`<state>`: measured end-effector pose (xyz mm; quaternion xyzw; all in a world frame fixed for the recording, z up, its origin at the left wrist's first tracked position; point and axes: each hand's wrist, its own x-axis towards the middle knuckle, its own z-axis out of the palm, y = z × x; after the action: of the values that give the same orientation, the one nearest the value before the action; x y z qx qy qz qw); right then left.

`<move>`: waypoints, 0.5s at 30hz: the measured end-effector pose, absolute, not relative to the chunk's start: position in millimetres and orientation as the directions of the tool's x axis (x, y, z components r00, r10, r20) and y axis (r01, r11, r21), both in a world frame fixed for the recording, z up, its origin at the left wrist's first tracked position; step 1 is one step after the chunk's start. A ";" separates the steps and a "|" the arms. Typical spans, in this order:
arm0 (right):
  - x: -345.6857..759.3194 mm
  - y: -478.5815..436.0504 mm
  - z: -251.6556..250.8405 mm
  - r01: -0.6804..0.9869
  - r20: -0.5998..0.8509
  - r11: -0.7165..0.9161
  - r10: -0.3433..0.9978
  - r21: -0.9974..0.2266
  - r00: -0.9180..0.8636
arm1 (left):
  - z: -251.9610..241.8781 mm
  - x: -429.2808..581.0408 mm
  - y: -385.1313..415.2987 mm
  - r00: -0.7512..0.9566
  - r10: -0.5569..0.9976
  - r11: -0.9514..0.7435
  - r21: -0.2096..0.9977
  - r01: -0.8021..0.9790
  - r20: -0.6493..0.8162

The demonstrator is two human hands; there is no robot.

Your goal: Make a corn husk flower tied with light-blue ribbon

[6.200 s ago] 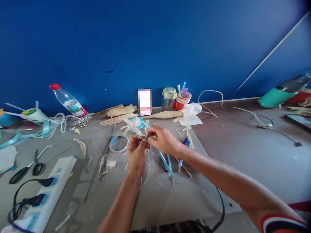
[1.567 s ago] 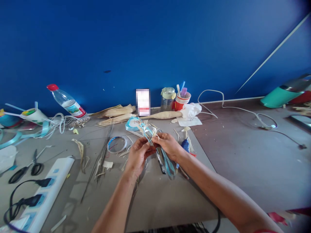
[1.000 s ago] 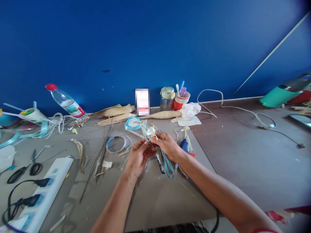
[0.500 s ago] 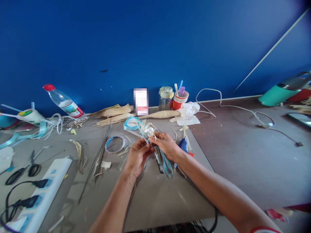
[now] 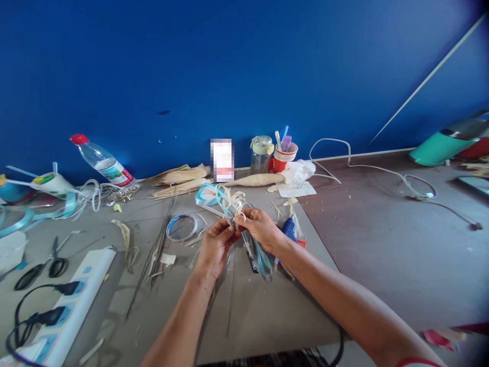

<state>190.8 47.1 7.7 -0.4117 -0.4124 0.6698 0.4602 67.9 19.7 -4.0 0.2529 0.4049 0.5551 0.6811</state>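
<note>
Close together over the middle of the table, my left hand [image 5: 217, 243] and my right hand [image 5: 260, 227] pinch the base of a flower-like bunch of pale curled husk strips [image 5: 234, 200]. Light blue ribbon [image 5: 222, 196] runs along the bunch and leads back to a ribbon roll [image 5: 204, 193] behind it. Below my right hand hangs a loop of blue ribbon [image 5: 263, 262], beside a black-tipped pen [image 5: 251, 255]. A thin dark wire [image 5: 231, 300] extends downward from between my hands. My fingertips cover the exact grip point.
A roll of tape [image 5: 181, 228], thin wires [image 5: 155, 255] and a power strip [image 5: 82, 290] lie left, with scissors [image 5: 46, 265]. A blue glue gun [image 5: 289, 229] is right of my hands. Along the wall stand a bottle [image 5: 105, 165], a jar [image 5: 261, 155] and paper cups [image 5: 284, 157].
The bunch has turned slightly, so more of its curled strips and the wire below now show. Both hands keep their pinch in nearly the same place; the view has shifted slightly.
</note>
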 end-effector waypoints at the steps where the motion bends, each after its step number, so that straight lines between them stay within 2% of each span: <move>1: 190.9 47.1 8.4 -0.277 -0.171 -0.235 0.957 -0.932 -0.234 | -4.3 67.8 19.5 0.061 0.961 0.257 0.793 -0.552 -0.269; 15: 188.0 46.0 5.2 -0.286 -0.214 -0.282 0.946 -0.916 -0.245 | -7.2 67.6 19.7 0.081 0.965 0.251 0.787 -0.564 -0.250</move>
<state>188.0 46.0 5.2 -0.4175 -0.3948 0.6830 0.4510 67.6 19.7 -7.2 0.2574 0.3891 0.5553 0.6885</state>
